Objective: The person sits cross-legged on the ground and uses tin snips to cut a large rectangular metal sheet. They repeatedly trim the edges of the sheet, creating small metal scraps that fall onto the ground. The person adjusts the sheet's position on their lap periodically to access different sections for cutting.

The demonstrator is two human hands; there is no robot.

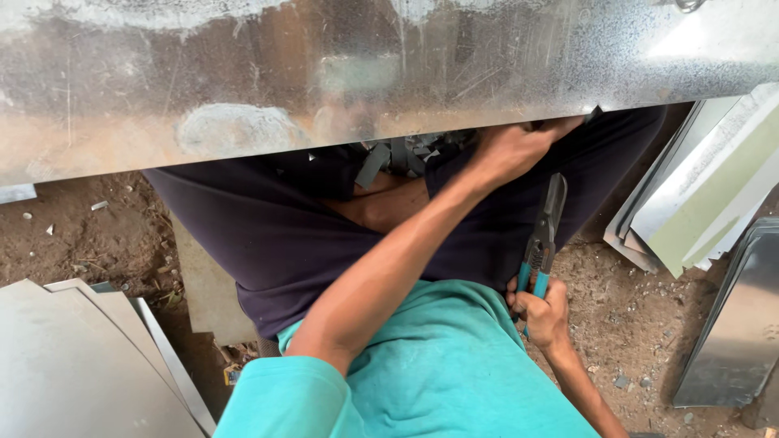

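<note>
Nearest the camera is the teal shirt (438, 365), and just beside it the right hand (542, 315) is closed around the blue handles of the tin snips (542, 235), their blades pointing up over the dark trousers (276, 235). Farther out, the left hand (519, 146) curls its fingers onto the lower edge of the big galvanised metal sheet (324, 73) that spans the top; folded metal pieces (698, 195) lie on the dirt to the right.
</note>
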